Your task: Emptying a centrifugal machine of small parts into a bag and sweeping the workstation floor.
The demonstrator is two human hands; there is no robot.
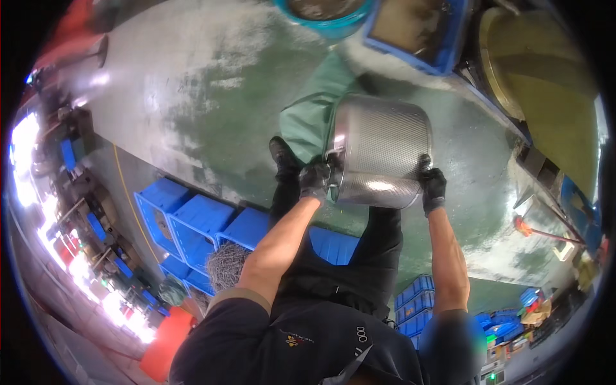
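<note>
Both gloved hands grip perforated steel drum, head view.
Left hand clamps the near-left rim, right hand the right edge of the drum; drum tilted, long axis running far-left, above green floor, blue crates near left.

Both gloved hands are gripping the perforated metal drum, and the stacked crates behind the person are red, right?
Not quite. The head view shows the left hand and right hand, both in dark gloves, gripping the perforated metal drum, but the stacked crates are blue, not red.
</note>
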